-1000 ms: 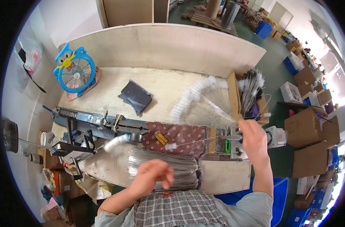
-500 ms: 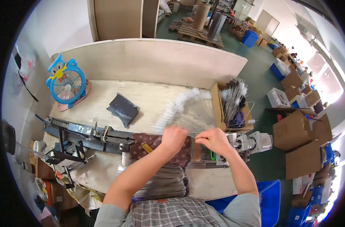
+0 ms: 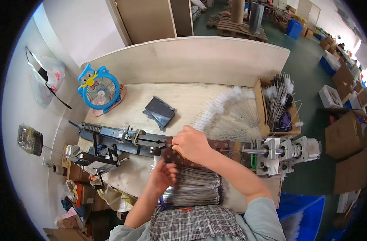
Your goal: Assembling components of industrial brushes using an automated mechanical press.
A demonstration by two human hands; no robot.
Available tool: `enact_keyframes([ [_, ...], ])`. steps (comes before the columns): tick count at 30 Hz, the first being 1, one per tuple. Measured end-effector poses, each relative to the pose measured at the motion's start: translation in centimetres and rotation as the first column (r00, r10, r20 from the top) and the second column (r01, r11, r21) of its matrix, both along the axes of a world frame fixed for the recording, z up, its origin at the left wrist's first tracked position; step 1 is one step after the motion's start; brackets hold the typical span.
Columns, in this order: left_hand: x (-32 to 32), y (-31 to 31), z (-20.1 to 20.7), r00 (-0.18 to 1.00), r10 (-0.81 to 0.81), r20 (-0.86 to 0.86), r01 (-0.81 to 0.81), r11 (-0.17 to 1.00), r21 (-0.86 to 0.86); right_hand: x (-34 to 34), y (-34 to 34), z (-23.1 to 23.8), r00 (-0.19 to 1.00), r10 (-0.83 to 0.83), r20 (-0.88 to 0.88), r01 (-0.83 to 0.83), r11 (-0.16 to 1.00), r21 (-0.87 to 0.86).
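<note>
Right hand [image 3: 193,143] pinching thin wire [image 3: 231,150] at machine rail [image 3: 119,136]; left hand [image 3: 164,176] spread open, flat atop wire stack [image 3: 195,186] just below.

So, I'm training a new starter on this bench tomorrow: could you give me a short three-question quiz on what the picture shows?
1. True or false: the blue owl-shaped desk fan stands at the bench's far left.
2. What does the left hand rest on?
A. the flat stack of thin silvery wires
B. the open cardboard box of white-tipped wires
C. the dark flat pouch
3. Fill in: the right hand lies over the dark red ____ cloth on the long blue-black metal machine.

Key: 1 true; 2 A; 3 dotted.
</note>
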State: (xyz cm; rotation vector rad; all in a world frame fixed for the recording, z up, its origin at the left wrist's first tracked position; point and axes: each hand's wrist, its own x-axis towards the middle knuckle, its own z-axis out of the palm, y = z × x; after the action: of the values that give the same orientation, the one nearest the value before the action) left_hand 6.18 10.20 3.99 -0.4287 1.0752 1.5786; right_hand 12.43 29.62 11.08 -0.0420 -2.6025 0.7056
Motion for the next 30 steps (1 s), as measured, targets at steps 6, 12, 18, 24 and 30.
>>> enact_keyframes([
  [6,-2.5,-1.3,3.9,0.982,0.182,0.048,-0.188,0.925,0.330,-2.0,-1.9,-0.2,0.993,-0.087,0.077,0.084,0.996,0.039],
  [12,-2.7,1.2,2.2,0.264,-0.617,-0.741,0.206,0.787,-0.582,-2.1,-2.2,0.8,0.981,-0.112,0.161,0.104,0.993,0.058],
  [18,-1.3,1.8,-0.3,0.450,-0.252,-0.857,0.088,0.967,-0.238,1.2,-2.0,1.6,0.967,-0.114,-0.228,0.133,0.989,0.070],
  [24,1.7,3.6,0.6,0.531,-0.008,-0.847,0.087,0.995,0.044,5.5,-2.6,-2.6,0.985,-0.091,0.147,0.091,0.996,0.004],
  [30,-1.4,2.0,-2.7,0.169,-0.335,-0.927,0.136,0.939,-0.314,2.0,-2.8,-7.1,0.971,-0.163,0.174,0.175,0.983,-0.055],
])
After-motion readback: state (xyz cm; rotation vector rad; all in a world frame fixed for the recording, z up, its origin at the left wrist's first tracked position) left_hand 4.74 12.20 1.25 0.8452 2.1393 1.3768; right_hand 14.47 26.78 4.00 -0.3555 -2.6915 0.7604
